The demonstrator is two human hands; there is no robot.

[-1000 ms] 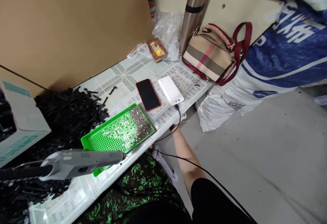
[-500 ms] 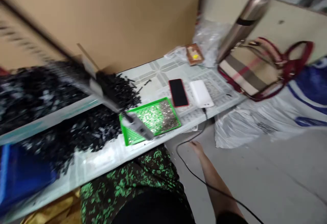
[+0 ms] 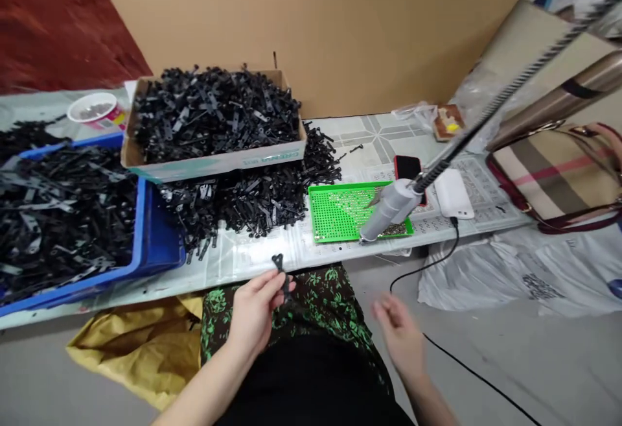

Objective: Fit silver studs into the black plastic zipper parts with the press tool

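Observation:
My left hand (image 3: 255, 312) is over my lap at the table's front edge, pinching a small black plastic part (image 3: 280, 269). Blurred and with its fingers apart, my right hand (image 3: 401, 334) hovers empty to the right of my lap. A grey electric screwdriver (image 3: 389, 209) hangs on a coiled cable over a green tray (image 3: 335, 215) that holds small metal screws. Left of the tray lies a loose pile of black plastic parts (image 3: 257, 192).
A cardboard box (image 3: 214, 157) and a blue bin (image 3: 146, 238) full of black parts stand at the left. At the right are a red-cased phone (image 3: 408, 168), a white power bank (image 3: 453, 194) with a black cable, a plaid handbag (image 3: 558, 176) and a steel flask (image 3: 564, 98).
The view swung left, bringing the box and blue bin into sight. My left hand came into view holding a black part. My right hand rose from the table's edge to beside my lap.

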